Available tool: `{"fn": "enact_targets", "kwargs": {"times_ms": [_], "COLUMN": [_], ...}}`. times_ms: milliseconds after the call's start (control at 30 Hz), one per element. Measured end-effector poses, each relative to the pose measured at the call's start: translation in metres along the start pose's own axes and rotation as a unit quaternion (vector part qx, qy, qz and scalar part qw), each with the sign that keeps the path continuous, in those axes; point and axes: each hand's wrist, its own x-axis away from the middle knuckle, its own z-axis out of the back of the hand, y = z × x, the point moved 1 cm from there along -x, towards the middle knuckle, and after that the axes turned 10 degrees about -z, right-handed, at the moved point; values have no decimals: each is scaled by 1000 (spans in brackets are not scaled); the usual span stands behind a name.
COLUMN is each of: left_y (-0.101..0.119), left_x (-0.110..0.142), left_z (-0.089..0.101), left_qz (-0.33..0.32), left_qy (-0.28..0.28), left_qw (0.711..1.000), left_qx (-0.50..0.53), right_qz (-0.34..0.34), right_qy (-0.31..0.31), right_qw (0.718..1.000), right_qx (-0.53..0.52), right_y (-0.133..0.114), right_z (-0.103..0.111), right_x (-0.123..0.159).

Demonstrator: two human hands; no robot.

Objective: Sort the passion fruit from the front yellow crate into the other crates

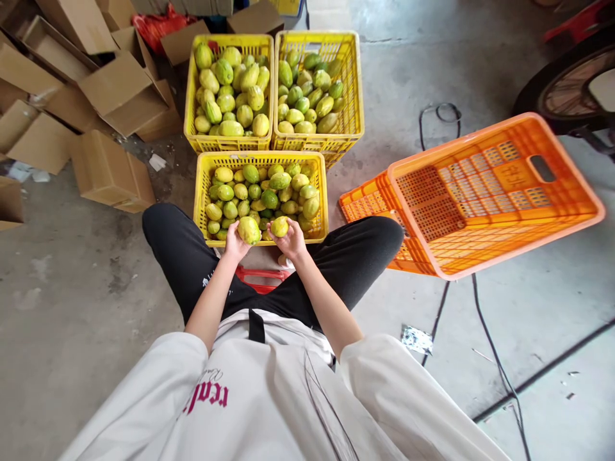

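Head view: three yellow crates (323, 198) of fruit (250, 173) at 12 o'clock, one orange crate (500, 257) at 2 o'clock; hands (234, 244) gripping one fruit (248, 230) each.

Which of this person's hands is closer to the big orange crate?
The right hand. It holds a yellow fruit to the left of the orange crate; the left hand, holding a larger fruit, is farther left.
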Motion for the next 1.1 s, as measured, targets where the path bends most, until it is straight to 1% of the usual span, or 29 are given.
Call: {"fn": "enact_targets", "kwargs": {"times_ms": [100,200,300,367,467,600,700,800,967,1100], "left_y": [-1,-2,-2,-1,0,4,8,10,7,5], "left_x": [2,2,2,2,3,4,5,5,4,5], "left_z": [0,1,2,2,2,0,-3,-3,0,-1], "left_qz": [33,49,54,52,35,4,-19,-31,-29,5], "left_qy": [-24,-34,-25,-17,-26,-60,-78,-60,-15,-33], "left_qw": [999,996,995,996,998,997,994,995,999,999], "left_qx": [-27,-63,-77,-77,-34,42,72,69,20,-7], "right_qz": [-7,-24,-43,-44,-31,-8,9,16,-8,-30], "right_qy": [14,7,13,21,13,-10,-19,-20,-11,-4], "right_qw": [1000,999,998,998,999,1000,999,1000,1000,999], "right_qx": [11,25,40,44,28,-24,-30,-13,8,39], "right_y": [0,1,2,3,2,0,-2,-2,-1,2], "right_z": [1,0,0,0,0,-3,-5,-5,-3,-1], "right_x": [1,2,1,1,0,2,3,3,4,3]}}
